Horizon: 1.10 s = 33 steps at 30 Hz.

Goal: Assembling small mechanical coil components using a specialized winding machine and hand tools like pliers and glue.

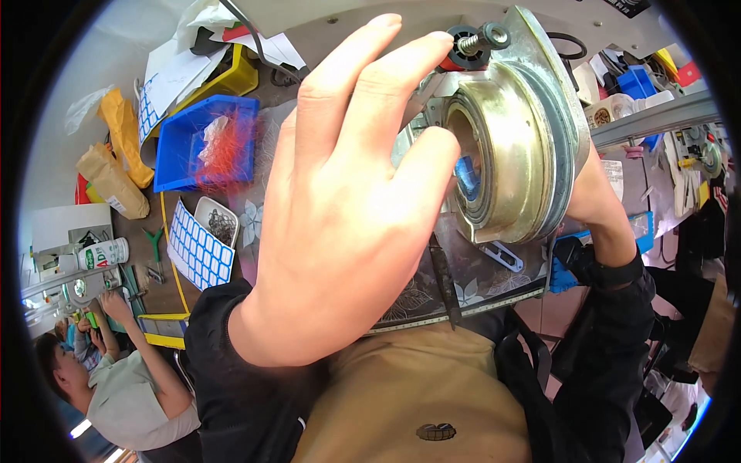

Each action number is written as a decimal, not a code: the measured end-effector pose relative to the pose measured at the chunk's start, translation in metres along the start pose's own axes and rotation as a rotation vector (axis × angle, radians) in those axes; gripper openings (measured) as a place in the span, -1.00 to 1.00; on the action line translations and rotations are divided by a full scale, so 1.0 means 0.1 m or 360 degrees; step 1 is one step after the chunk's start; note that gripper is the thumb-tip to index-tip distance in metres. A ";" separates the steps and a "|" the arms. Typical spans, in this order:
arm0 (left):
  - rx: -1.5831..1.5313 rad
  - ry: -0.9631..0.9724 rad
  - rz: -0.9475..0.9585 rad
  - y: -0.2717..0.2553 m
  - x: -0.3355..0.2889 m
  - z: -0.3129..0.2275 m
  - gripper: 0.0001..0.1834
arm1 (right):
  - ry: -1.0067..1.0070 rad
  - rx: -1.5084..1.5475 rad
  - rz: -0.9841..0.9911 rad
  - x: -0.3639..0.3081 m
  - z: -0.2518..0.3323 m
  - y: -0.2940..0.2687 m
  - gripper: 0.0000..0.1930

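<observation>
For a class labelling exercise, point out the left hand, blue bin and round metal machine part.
Left hand (pixel 343 204), head view: back of the hand.
Blue bin (pixel 171 163), head view: bare left side.
Round metal machine part (pixel 519 147), head view: shiny outer surface.

The left sleeve (pixel 247 401) is black, loose and wrinkled, with a thin pale streak (pixel 302 424) low down; the right sleeve (pixel 602 370) is black too, its cuff (pixel 617 272) dark and snug. The tan top (pixel 409 378) bears a small dark oval emblem (pixel 437 431).
</observation>
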<state>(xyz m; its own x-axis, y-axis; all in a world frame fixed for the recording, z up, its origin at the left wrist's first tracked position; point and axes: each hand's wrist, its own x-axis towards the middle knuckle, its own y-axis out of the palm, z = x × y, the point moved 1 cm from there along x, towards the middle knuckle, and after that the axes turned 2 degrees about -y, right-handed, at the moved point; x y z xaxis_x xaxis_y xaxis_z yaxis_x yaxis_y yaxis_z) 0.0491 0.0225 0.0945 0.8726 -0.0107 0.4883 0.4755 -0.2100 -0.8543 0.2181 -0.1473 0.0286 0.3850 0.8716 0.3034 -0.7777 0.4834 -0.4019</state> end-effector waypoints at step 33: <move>-0.0349 -0.0444 -0.0313 0.21 -0.89 0.78 -0.87 | 0.0377 -0.0362 -0.0350 -0.41 0.22 -0.21 -0.86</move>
<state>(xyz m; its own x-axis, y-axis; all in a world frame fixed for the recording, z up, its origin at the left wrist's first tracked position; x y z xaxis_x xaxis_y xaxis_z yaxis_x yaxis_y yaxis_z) -0.0094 0.0956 0.0190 0.7786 0.3096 0.5458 0.6275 -0.3856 -0.6765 0.2079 -0.1955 0.0437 0.6547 0.7271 0.2067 -0.5442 0.6431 -0.5387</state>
